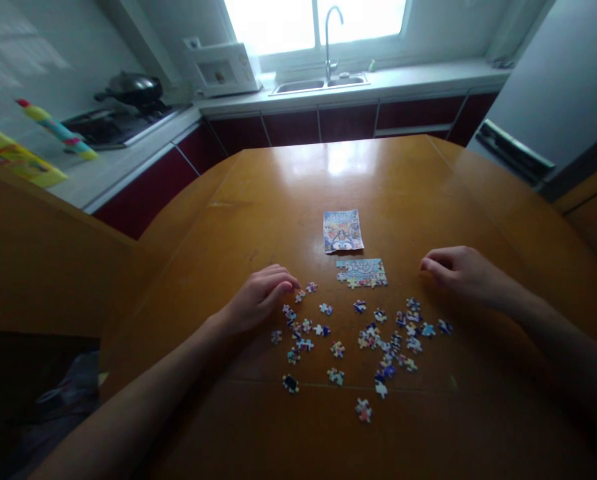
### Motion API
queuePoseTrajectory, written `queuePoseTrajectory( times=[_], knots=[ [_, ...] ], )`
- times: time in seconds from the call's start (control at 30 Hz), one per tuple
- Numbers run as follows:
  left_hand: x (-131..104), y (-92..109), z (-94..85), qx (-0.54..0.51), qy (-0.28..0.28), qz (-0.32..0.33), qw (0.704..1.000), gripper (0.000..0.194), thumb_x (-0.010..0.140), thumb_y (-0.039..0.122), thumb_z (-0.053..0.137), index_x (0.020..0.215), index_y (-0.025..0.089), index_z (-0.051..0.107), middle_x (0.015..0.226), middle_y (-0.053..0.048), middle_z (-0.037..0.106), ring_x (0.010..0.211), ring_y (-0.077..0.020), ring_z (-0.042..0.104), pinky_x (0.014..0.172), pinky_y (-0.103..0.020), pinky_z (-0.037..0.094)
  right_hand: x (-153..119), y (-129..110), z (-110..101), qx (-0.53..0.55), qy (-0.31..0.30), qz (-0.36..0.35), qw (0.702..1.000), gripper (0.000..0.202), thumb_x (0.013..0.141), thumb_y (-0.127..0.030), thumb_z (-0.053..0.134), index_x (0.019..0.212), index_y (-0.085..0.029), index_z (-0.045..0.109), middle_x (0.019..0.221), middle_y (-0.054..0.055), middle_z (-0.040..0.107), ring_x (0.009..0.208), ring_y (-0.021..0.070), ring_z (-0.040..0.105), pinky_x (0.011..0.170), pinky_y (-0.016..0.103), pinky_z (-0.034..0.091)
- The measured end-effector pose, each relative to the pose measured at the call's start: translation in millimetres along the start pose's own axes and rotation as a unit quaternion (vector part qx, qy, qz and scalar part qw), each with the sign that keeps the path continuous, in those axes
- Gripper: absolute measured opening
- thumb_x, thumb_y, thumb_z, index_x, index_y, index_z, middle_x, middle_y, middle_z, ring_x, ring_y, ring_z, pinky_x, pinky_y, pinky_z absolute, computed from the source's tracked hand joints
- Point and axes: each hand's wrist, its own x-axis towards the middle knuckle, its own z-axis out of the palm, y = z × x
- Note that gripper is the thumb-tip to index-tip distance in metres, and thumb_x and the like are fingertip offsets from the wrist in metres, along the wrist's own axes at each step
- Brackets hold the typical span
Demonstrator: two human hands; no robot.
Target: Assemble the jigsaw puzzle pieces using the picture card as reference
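My left hand rests on the wooden table with its fingers loosely bent and not closed on anything. Its fingertips are beside a small jigsaw piece, perhaps touching it. To the right, my right hand lies curled on the tabletop, with nothing visible in it. Between the hands is a joined section of jigsaw puzzle, pale blue with lettering and a straight top edge. Just beyond it lies a creased picture sheet. Loose pieces are scattered nearer me, including a dark one and a denser cluster at the right.
The brown table has a angled far edge. Behind it run a counter with a sink, a tap, a white microwave and a stove with a pan. Yellow bottles stand at left.
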Motion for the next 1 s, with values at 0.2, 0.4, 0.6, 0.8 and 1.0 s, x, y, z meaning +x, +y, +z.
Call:
queuePoseTrajectory(
  times=[0.2,0.4,0.6,0.8,1.0],
  knots=[
    [1.4,4.8,4.5,0.018,-0.03,0.022,0.999,0.028,0.103,0.034,0.046,0.096,0.018,0.068,0.09,-0.006,0.068,0.085,-0.0173,0.061,0.078,-0.029,0.048,-5.9,1.1,-2.3,0.006,-0.081,-0.006,0.997,0.038,0.093,-0.047,0.05,0.068,-0.023,0.066,0.061,0.001,0.065,0.053,0.016,0.057,0.049,0.03,0.04],
    [2.4,3.4,7.0,0.024,-0.03,0.023,0.999,0.025,0.102,0.029,0.047,0.096,0.017,0.068,0.09,-0.006,0.067,0.085,-0.0174,0.06,0.078,-0.03,0.048,-5.8,-5.4,-2.9,0.025,-0.078,-0.02,0.996,0.03,0.09,-0.043,0.055,0.074,-0.023,0.07,0.068,0.002,0.069,0.06,0.0179,0.06,0.054,0.031,0.043],
    [3.3,0.8,8.0,0.023,-0.017,0.027,0.999,0.023,0.102,0.027,0.048,0.096,0.018,0.068,0.089,-0.005,0.067,0.085,-0.0163,0.06,0.078,-0.029,0.047,-4.4,-3.9,-1.3,0.05,-0.048,-0.01,0.998,0.026,0.088,-0.04,0.058,0.081,-0.019,0.073,0.071,0.004,0.07,0.062,0.017,0.06,0.057,0.03,0.044],
    [2.4,1.6,8.5,0.019,-0.019,0.019,0.999,0.023,0.102,0.026,0.048,0.097,0.018,0.068,0.089,-0.005,0.067,0.085,-0.0162,0.06,0.078,-0.029,0.047,-11.5,-20.5,10.7,0.058,-0.018,-0.08,0.995,0.019,0.087,-0.033,0.062,0.081,-0.02,0.074,0.077,0.005,0.067,0.065,0.0152,0.057,0.059,0.03,0.044],
    [3.0,4.0,8.3,0.018,-0.013,0.027,0.999,0.023,0.102,0.026,0.047,0.097,0.017,0.068,0.089,-0.005,0.067,0.085,-0.0159,0.061,0.078,-0.028,0.047,-16.4,-31.1,18.3,0.056,-0.038,-0.102,0.993,0.015,0.088,-0.029,0.063,0.083,-0.022,0.075,0.086,0.005,0.068,0.07,0.0146,0.06,0.063,0.029,0.047]
  ],
)
